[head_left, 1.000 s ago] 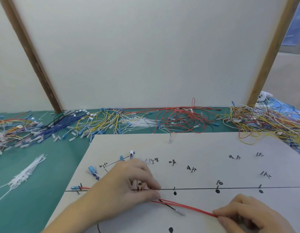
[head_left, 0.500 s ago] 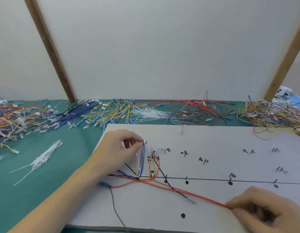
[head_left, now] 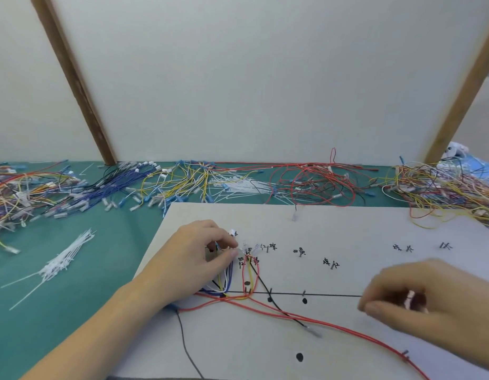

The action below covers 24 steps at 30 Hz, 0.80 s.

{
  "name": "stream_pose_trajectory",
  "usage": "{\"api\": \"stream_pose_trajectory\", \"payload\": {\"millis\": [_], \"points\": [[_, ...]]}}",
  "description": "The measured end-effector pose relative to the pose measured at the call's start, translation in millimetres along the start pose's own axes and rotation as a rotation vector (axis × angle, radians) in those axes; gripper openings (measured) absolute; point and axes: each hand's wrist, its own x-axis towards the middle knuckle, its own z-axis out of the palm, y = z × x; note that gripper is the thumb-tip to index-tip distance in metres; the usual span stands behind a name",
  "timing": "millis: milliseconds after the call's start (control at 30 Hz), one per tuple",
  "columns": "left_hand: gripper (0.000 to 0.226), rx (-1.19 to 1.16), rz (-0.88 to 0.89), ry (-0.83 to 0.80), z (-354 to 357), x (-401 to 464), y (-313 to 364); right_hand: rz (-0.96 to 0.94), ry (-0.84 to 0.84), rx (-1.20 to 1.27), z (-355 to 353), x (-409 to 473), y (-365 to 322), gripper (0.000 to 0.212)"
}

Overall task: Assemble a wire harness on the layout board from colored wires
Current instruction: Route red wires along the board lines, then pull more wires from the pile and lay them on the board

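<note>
I see the left hand [head_left: 199, 253] pinching wire ends on the layout board [head_left: 347, 231], while the red wire [head_left: 334, 323] runs rightward below the blurred right hand [head_left: 419, 300], whose grip I cannot tell.

Left hand [head_left: 199, 259] pinches looped wires [head_left: 227, 281] on layout board [head_left: 347, 231] | right hand [head_left: 427, 300] blurred, holding small connector [head_left: 409, 298] | wire piles [head_left: 317, 185] line green worktop [head_left: 100, 256]

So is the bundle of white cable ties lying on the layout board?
No, the white cable ties lie on the green mat, left of the layout board.
</note>
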Motion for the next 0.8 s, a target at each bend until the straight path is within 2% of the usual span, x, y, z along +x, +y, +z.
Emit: {"api": "stream_pose_trajectory", "payload": {"millis": [100, 167, 233, 467, 533, 667, 733, 800], "points": [[0.006, 0.013, -0.01, -0.009, -1, 0, 1, -0.096, 0.034, 0.003, -6, 34, -7, 0.024], [0.006, 0.014, -0.013, -0.009, -1, 0, 2, -0.099, 0.092, -0.006, -8, 66, -8, 0.012], [0.006, 0.0, -0.023, 0.007, -2, 1, 2, -0.08, 0.147, -0.033, -8, 97, -7, 0.011], [0.011, -0.049, -0.075, 0.021, -2, 1, 0, -0.045, 0.039, -0.139, 19, 151, 6, 0.009], [0.016, -0.253, -0.195, 0.058, -6, 4, -2, -0.057, 0.08, -0.09, 29, 152, 12, 0.012], [0.017, -0.851, -0.507, 0.15, -26, 13, -8, -0.073, 0.156, 0.002, 42, 150, 23, 0.011], [0.019, -1.066, -0.569, 0.175, -35, 14, -12, -0.088, 0.168, -0.008, 45, 148, 26, 0.012], [0.019, -1.178, -0.595, 0.201, -39, 13, -15, -0.091, 0.184, 0.047, 45, 146, 28, 0.016]]}}
